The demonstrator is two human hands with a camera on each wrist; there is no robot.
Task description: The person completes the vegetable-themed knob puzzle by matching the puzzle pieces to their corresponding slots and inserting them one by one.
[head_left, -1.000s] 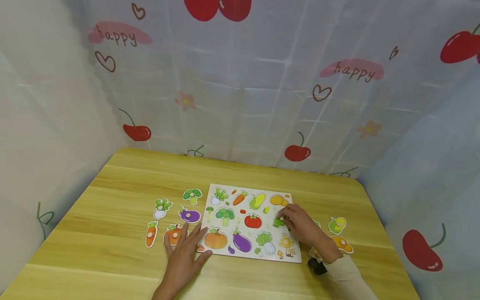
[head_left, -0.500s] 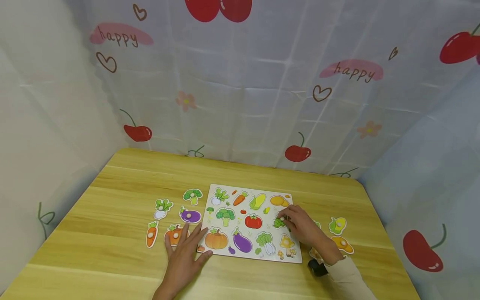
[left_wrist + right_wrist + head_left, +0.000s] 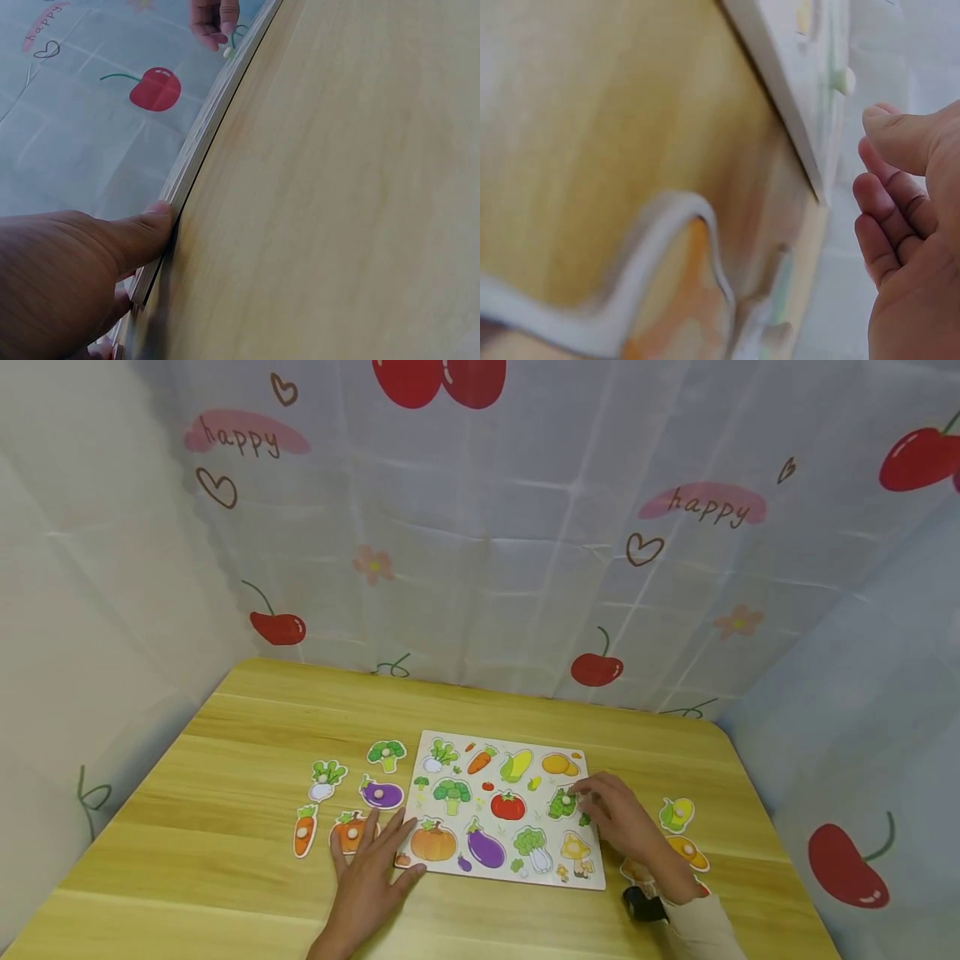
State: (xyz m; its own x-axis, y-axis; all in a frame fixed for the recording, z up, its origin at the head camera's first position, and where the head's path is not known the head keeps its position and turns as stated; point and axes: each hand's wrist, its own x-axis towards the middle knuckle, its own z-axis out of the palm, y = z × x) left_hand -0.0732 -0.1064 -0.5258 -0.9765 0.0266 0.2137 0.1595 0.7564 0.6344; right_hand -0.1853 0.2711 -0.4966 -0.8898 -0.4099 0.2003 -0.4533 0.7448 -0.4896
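Observation:
In the head view a pale puzzle board [image 3: 536, 814] printed with vegetables lies on the table. My left hand [image 3: 367, 881] rests at its lower left corner, fingers spread, the thumb against the front edge as seen in the left wrist view. A green vegetable puzzle piece [image 3: 561, 805] with a round knob sits in the board's right part. My right hand [image 3: 621, 817] hovers just right of it, fingers loosely bent and holding nothing. In the right wrist view a gap shows between the knob [image 3: 844, 81] and my fingertips.
Left of the board lie the broccoli [image 3: 386, 754], eggplant [image 3: 384, 794], radish [image 3: 325, 783], carrot [image 3: 303, 835] and pumpkin [image 3: 348, 833] pieces. Corn [image 3: 678, 814] and potato [image 3: 693, 857] pieces lie at right, others partly under my right arm. A curtain [image 3: 480, 602] hangs behind the table.
My right hand has let go of the green piece's knob and drawn back a little to the right, uncovering the piece. My left hand stays in place.

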